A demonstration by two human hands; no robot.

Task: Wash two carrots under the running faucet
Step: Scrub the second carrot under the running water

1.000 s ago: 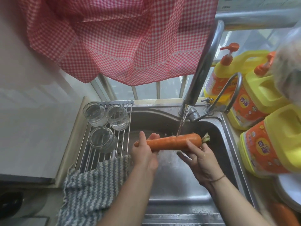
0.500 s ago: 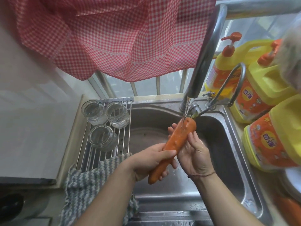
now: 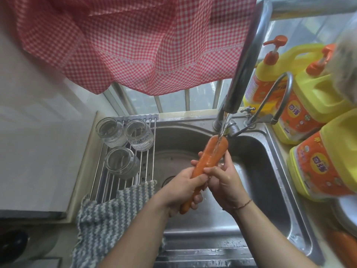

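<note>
Carrot (image 3: 209,155) tilting over the steel sink (image 3: 270,182), thick end catching the faucet (image 3: 244,60) stream, left hand (image 3: 183,187) fingers wrapping its thin end, right hand (image 3: 225,179) fingers pressing along its middle

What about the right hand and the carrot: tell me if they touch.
Touching. The head view shows the right hand with its fingers wrapped against the carrot mid-length, while the left hand grips the lower part under the faucet stream.
</note>
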